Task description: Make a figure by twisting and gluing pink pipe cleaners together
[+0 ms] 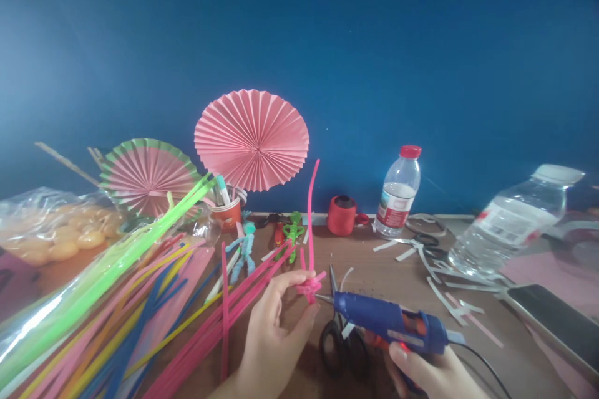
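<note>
My left hand pinches a small pink pipe-cleaner figure between thumb and fingertips; one long pink strand rises straight up from it. My right hand is wrapped round the handle of a blue hot glue gun, whose metal nozzle points left and reaches the figure's lower right side. Whether the tip touches it or stops just short, I cannot tell. Below the glue gun lie black-handled scissors, blades pointing away. Loose pink pipe cleaners lie left of my left hand.
Bundled coloured pipe cleaners and a bag of orange balls fill the left. Behind stand a pink paper fan, a blue pipe-cleaner figure, a green one and a red tape measure. Bottles, paper strips and a phone lie right.
</note>
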A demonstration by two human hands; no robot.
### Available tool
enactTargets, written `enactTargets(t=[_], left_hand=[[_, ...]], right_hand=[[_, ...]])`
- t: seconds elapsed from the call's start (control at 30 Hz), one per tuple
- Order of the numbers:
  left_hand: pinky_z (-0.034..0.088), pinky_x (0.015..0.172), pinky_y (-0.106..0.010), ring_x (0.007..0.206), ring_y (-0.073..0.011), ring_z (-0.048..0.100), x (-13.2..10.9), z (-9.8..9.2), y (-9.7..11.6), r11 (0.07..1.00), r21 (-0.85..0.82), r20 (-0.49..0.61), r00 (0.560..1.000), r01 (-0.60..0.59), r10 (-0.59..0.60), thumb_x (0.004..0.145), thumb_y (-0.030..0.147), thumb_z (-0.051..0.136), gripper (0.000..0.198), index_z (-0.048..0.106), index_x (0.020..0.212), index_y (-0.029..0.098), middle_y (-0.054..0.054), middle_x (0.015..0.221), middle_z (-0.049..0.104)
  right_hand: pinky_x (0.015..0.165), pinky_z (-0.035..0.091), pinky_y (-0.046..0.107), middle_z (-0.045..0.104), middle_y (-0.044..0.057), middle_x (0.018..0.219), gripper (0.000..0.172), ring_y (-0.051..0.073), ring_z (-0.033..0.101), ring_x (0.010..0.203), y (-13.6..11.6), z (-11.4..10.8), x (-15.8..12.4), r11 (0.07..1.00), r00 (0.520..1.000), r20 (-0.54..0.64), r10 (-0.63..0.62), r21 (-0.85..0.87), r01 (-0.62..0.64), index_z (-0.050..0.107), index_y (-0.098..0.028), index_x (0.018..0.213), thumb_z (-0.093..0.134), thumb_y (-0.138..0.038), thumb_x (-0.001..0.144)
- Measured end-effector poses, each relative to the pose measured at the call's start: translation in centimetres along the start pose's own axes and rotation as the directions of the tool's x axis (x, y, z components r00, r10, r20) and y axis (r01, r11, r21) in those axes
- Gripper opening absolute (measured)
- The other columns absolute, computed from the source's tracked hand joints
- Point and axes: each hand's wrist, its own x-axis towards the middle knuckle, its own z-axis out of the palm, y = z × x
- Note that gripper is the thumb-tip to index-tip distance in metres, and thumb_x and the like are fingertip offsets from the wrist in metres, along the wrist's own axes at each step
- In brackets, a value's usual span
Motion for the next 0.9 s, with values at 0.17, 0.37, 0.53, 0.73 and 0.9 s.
enactTargets(t=[0.17, 0.37, 0.53, 0.73, 0.9], left_hand=[[0.050, 0.090, -0.031, 0.105, -0.0185, 0.058, 0.0, 0.1, 0.2, 1.000, 0.000, -0.005, 1.000, -0.001, 0.001, 0.078, 0.014, 0.058, 0.028, 0.053, 0.103, 0.026, -0.003, 0.104, 0.064], [0.050, 0.089, -0.032, 0.103, -0.0199, 0.060, 0.1, 0.1, 0.4, 1.000, -0.008, -0.018, 1.000, -0.010, 0.010, 0.076, 0.015, 0.061, 0.028, 0.055, 0.101, 0.024, -0.004, 0.103, 0.066], [0.050, 0.090, -0.030, 0.106, -0.0186, 0.058, -0.1, 0.0, 0.2, 0.997, -0.074, 0.002, 1.000, -0.008, 0.008, 0.078, 0.014, 0.060, 0.028, 0.053, 0.103, 0.025, -0.003, 0.106, 0.064], [0.052, 0.086, -0.030, 0.103, -0.0188, 0.060, 0.4, 0.0, 0.2, 0.997, -0.081, -0.085, 0.996, -0.014, 0.007, 0.077, 0.015, 0.061, 0.026, 0.054, 0.101, 0.024, -0.003, 0.103, 0.064], [0.056, 0.075, -0.028, 0.092, -0.0192, 0.065, 0.9, 0.2, 0.5, 0.996, -0.081, -0.224, 0.975, -0.021, 0.002, 0.072, 0.017, 0.065, 0.023, 0.057, 0.093, 0.021, -0.004, 0.095, 0.068]], right_hand=[[0.047, 0.043, 0.029, 0.063, 0.003, 0.066, 0.065, 0.013, 0.050, 0.043, 0.2, -0.1, 0.0, 1.000, 1.000, 0.012, -0.013, -0.005, 0.013, 0.051, -0.013, 0.111, 0.064, -0.057, 0.065], [0.050, 0.044, 0.030, 0.050, -0.005, 0.045, 0.074, 0.016, 0.050, 0.046, 0.2, -0.3, 0.0, 0.999, 1.000, 0.016, 0.015, -0.046, -0.014, 0.046, -0.008, 0.118, 0.062, -0.059, 0.066], [0.048, 0.044, 0.030, 0.055, -0.002, 0.050, 0.072, 0.016, 0.050, 0.045, 0.3, 0.0, 0.1, 0.998, 1.000, -0.018, 0.019, -0.060, -0.021, 0.046, -0.010, 0.116, 0.063, -0.058, 0.065], [0.046, 0.045, 0.029, 0.060, 0.002, 0.058, 0.049, 0.017, 0.052, 0.048, -1.0, 0.8, -0.2, 0.975, 0.990, -0.080, -0.119, -0.197, 0.101, 0.059, -0.017, 0.097, 0.060, -0.056, 0.067], [0.057, 0.046, 0.030, 0.062, 0.005, 0.061, 0.026, 0.021, 0.057, 0.057, -2.1, 0.9, -0.2, 0.814, 0.904, -0.043, -0.426, -0.453, 0.362, 0.064, -0.022, 0.074, 0.059, -0.046, 0.070]])
